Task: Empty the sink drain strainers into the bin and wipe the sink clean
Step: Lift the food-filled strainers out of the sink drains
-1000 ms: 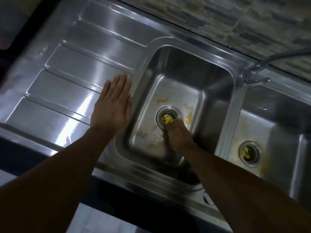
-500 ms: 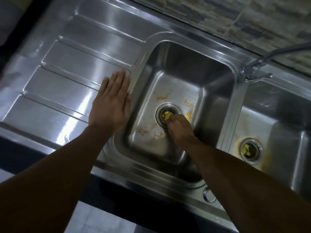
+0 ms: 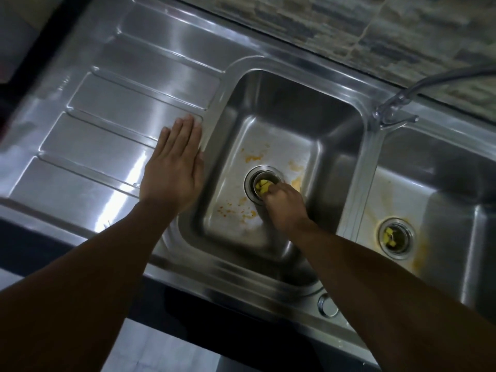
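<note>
The stainless left sink bowl (image 3: pixel 281 122) has orange stains around its drain strainer (image 3: pixel 257 181), which holds yellow food scraps. My right hand (image 3: pixel 285 208) reaches down into this bowl, its fingers curled into the strainer and pinching it from the near right side; the fingertips are hidden. My left hand (image 3: pixel 173 173) lies flat and open on the ribbed drainboard (image 3: pixel 107 124), at the bowl's left rim. The right sink bowl (image 3: pixel 442 183) has its own drain strainer (image 3: pixel 394 237) with yellow scraps and an orange ring of stain. No bin or cloth is in view.
A chrome faucet (image 3: pixel 389 111) stands on the divider between the bowls, its spout running off to the upper right. A tiled wall (image 3: pixel 375 28) is behind the sink. A round metal knob (image 3: pixel 328 305) sits on the front rim. Dark cabinet and pale floor lie below.
My right hand has moved forward from the strainer's near edge onto it, fingers curling in. My left hand stays flat on the drainboard. The view shifted slightly.
</note>
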`<state>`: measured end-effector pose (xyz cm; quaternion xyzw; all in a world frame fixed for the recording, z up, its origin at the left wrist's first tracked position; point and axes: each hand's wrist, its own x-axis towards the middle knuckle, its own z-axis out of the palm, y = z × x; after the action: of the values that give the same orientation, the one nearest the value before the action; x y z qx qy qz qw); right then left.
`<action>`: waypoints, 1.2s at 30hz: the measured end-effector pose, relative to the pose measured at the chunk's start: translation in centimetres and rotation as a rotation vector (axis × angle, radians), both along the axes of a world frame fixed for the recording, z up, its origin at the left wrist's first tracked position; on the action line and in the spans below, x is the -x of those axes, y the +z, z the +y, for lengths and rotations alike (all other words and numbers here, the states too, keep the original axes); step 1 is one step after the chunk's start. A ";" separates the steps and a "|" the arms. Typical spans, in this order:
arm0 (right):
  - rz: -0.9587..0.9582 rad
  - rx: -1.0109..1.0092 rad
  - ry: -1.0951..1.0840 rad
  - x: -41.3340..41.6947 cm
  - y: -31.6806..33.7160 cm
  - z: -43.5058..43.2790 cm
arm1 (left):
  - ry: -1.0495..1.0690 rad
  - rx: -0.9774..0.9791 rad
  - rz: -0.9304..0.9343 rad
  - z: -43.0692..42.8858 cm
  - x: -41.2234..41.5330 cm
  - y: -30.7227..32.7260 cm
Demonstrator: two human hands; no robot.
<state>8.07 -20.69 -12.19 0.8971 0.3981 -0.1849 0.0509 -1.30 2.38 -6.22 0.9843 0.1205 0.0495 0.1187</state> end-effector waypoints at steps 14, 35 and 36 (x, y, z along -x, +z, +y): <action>-0.126 -0.204 0.033 2.0 7.1 -3.1 | 0.044 0.015 0.241 -0.7 -1.0 2.1; -0.385 -0.432 -0.127 0.2 10.3 -26.7 | -0.256 0.147 0.297 -28.9 -3.8 3.2; -0.361 -0.401 -0.116 0.4 9.5 -27.4 | -0.251 0.157 0.299 -29.4 -4.1 2.9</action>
<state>7.67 -48.06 -2.71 0.9290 0.3591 0.0576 -0.0682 2.78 -27.05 -3.28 0.9757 0.0167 -0.1218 0.1812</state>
